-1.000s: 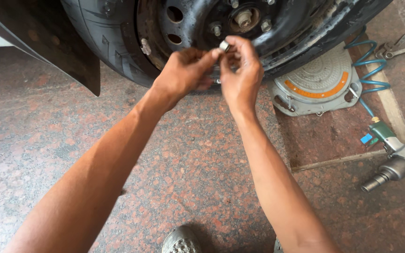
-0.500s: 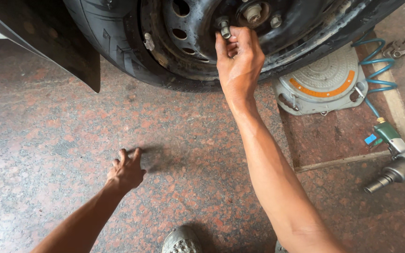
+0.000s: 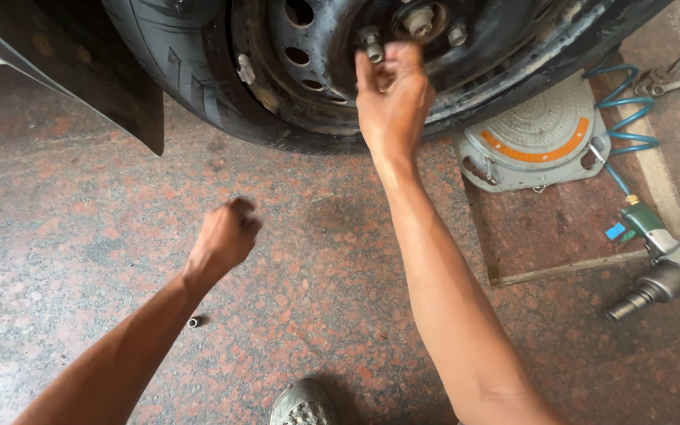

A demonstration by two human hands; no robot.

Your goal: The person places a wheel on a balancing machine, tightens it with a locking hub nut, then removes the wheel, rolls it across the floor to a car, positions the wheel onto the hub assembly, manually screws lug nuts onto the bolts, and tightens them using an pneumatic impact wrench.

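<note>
My right hand [image 3: 391,98] reaches up to the black steel wheel [image 3: 308,55], its fingertips pinching a silver lug nut [image 3: 371,46] at one of the hub studs. Another nut [image 3: 456,34] and the hub centre [image 3: 421,20] show just right of it. My left hand [image 3: 226,236] hovers above the speckled floor with its fingers curled closed; nothing shows in it. A small dark nut [image 3: 194,321] lies on the floor beside my left forearm.
The tyre [image 3: 190,71] and a black mud flap [image 3: 96,86] fill the top left. A round grey and orange pad [image 3: 533,138], a blue coiled hose [image 3: 619,102], an impact wrench [image 3: 663,275] and a hand tool [image 3: 674,79] lie at right. My shoe [image 3: 302,403] is at the bottom.
My left hand left the wheel, went down to the floor, and has now lifted with fingers closed. My right hand stayed at the hub, keeping the lug nut on the stud.
</note>
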